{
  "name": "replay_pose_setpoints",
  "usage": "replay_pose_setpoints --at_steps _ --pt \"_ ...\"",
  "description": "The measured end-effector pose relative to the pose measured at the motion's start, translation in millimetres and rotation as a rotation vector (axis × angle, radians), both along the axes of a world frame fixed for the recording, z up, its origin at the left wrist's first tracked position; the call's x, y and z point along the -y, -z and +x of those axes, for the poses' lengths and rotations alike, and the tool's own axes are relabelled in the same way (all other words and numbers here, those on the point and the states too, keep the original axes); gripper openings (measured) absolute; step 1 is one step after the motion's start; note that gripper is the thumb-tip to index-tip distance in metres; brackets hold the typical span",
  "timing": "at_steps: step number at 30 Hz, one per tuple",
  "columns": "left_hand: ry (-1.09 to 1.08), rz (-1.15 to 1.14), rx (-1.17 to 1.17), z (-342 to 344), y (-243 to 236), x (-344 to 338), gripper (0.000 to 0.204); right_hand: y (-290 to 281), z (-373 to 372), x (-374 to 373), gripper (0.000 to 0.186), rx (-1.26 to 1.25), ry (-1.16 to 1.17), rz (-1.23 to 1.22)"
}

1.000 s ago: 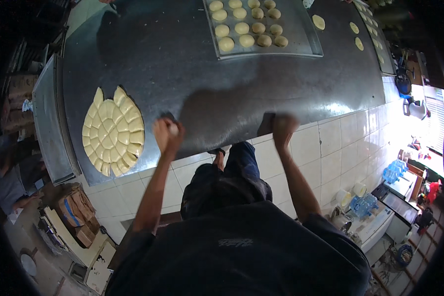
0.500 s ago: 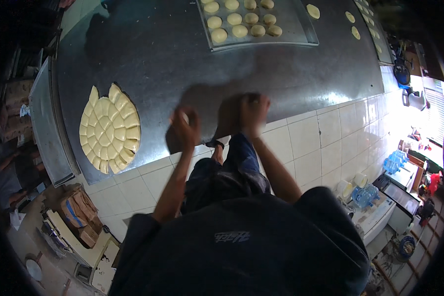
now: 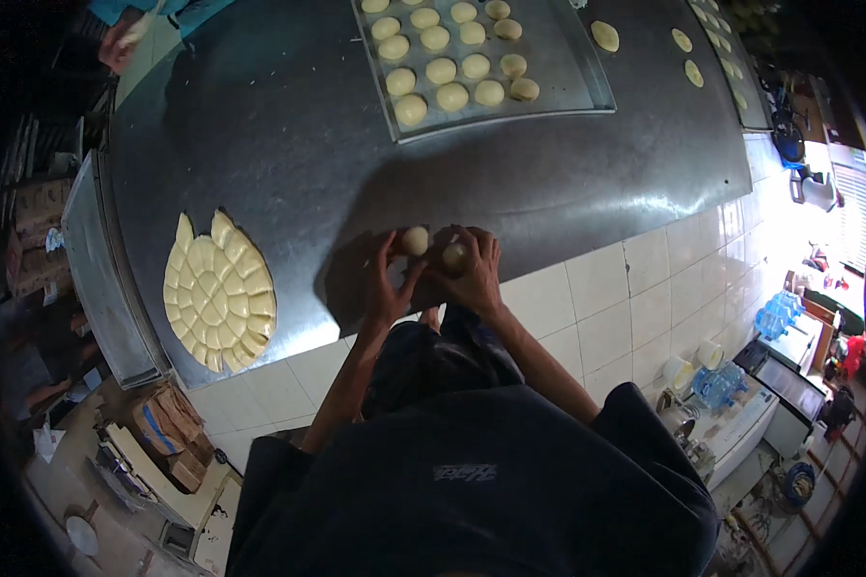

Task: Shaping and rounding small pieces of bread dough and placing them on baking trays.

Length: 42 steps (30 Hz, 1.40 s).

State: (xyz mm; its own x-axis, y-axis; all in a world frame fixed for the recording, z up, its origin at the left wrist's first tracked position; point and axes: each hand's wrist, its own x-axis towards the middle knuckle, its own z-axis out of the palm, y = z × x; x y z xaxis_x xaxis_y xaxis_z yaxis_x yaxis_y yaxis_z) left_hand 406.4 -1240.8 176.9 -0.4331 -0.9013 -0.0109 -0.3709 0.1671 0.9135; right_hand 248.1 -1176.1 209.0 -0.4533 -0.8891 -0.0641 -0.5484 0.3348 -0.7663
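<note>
Left hand [image 3: 387, 281] fingers curl round a small dough ball [image 3: 415, 240], holding it vs the steel table [image 3: 260, 144] near its front edge. Right hand [image 3: 471, 269] fingers cup a 2nd dough ball [image 3: 453, 255], mostly hidden under the palm. A sec ago the hands were apart, left w/ a piece raised, right flat near the edge; half a sec ago they closed in; now they're side by side, nearly touching, each w/ its own ball. Reads as 2 pieces being rounded at once. Scored round dough slab [image 3: 218, 292] sits toward the front-left corner, some wedges gone. Baking tray [image 3: 568, 87] at the far edge carries rows of buns. Another person's hand [image 3: 117, 43] at far-left corner.
</note>
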Motion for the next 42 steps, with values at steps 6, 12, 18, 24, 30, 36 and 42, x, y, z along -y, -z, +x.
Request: replay_pose_setpoints --at_steps 6,12,18,24,30,36,42 --pt "-0.168 0.281 -0.187 -23.7 -17.8 8.2 0.045 43.6 -24.3 23.9 0.064 -0.038 -0.304 -0.106" --pt "-0.530 -0.071 0.220 -17.0 30.4 27.5 0.014 -26.5 -156.0 167.2 0.040 0.130 0.238 -0.294" --pt "-0.453 -0.248 0.388 -13.7 47.1 25.0 0.015 -22.9 -270.2 384.2 0.043 -0.134 0.288 -0.638" --pt "-0.463 -0.265 0.494 -34.3 42.7 29.4 0.016 40.6 -297.7 465.0 0.050 -0.380 0.321 -0.303" --pt "-0.533 -0.029 0.399 -10.7 57.7 15.4 0.017 30.6 -288.4 433.2 0.047 -0.307 0.261 -0.291" --pt "-0.538 -0.129 0.387 -31.9 47.4 25.7 0.018 29.4 -310.7 426.7 0.047 -0.150 0.185 -0.229" --pt "-0.464 -0.175 0.417 -26.1 39.8 30.4 0.011 37.3 -323.6 446.9 0.052 -0.239 0.119 -0.291"
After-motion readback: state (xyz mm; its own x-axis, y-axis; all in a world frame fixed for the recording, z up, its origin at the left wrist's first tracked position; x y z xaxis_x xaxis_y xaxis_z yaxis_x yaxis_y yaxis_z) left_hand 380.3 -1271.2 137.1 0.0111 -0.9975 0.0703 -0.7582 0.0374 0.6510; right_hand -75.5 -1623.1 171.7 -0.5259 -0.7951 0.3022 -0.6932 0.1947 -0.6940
